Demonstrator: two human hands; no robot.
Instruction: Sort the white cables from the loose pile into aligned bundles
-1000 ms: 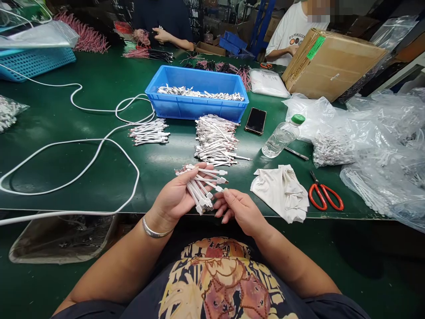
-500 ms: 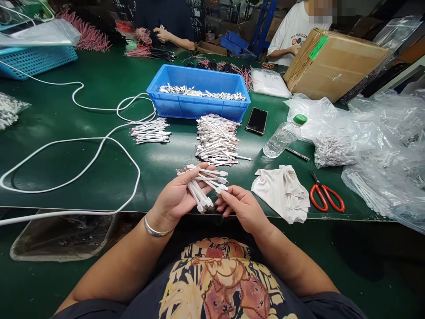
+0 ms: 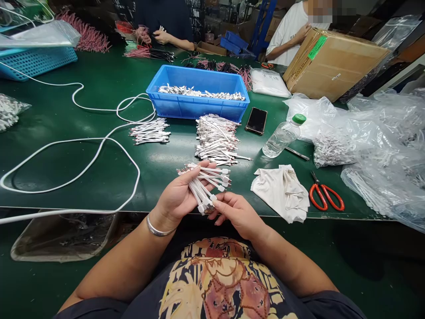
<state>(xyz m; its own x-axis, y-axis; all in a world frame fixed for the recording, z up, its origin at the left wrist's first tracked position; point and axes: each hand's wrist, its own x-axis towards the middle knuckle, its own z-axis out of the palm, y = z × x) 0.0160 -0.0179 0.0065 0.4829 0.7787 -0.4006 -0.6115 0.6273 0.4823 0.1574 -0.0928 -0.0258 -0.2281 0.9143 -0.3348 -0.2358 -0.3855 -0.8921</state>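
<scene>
A bundle of short white cables with square white connectors lies across my left hand, held under the thumb. Some cables fan out to the right, the rest point down toward me. My right hand pinches the connector end of one cable in the lower part of the bundle between thumb and forefinger. Just beyond my hands lies a large pile of similar white cables. To its left is a smaller pile of white cables. Behind both stands a blue bin with many small white pieces inside.
Right of my hands lie a crumpled white cloth, red-handled scissors, a water bottle and a phone. Plastic bags cover the right side. A long white cord loops across the left. Two people sit opposite, one behind a cardboard box.
My right hand has shifted left and down, from a cable on the bundle's right side to one in its lower part. The person behind the box has raised a hand.
</scene>
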